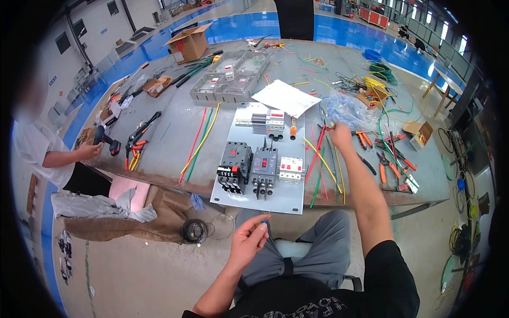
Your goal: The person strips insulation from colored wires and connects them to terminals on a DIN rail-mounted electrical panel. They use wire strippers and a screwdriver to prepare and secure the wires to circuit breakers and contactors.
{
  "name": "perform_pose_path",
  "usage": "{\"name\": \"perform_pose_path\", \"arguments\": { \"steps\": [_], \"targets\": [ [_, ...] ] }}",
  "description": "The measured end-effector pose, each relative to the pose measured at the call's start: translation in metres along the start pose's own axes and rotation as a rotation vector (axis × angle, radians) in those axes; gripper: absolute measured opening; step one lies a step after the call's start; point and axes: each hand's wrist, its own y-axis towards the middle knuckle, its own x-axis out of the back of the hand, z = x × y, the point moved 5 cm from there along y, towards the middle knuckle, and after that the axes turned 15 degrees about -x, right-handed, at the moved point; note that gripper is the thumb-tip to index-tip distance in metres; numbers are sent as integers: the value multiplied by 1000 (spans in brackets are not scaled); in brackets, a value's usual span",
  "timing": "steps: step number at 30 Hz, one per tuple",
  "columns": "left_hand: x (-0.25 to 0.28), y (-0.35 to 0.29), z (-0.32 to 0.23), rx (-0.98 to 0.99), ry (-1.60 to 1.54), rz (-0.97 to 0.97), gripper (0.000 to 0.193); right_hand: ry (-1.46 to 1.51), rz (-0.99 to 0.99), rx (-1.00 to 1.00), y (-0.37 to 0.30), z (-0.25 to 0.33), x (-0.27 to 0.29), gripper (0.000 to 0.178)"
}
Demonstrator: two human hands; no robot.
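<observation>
Nearest me, low in the centre of the frame, my left hand (248, 241) has thumb and forefinger pressed together on a small blue-tipped piece (265, 219), held upright just below the near edge of the grey mounting plate (241, 199). That plate carries a black contactor (234, 166), a dark breaker (264, 168) and a white breaker (290, 169) side by side. Right of centre, my right hand (340, 135) reaches out over loose coloured wires (323, 164); its fingers are closed at the edge of a clear plastic bag (347, 110), though I cannot tell what it grips. Beyond, a small open cardboard box (372, 96) holds yellow bits, and the clear enclosure (229, 77) sits upper centre. Farthest, upper left, an open carton (188, 43) stands, contents hidden.
</observation>
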Motion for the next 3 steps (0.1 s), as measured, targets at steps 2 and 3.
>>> {"name": "perform_pose_path", "arguments": {
  "steps": [2, 3],
  "targets": [
    [-1, 5, 0, -26, -2, 21, 30, 120, 26, -27, 22, -11, 1, 29],
    [1, 6, -2, -39, 3, 23, 30, 120, 37, -27, 17, -12, -6, 29]
  ]
}}
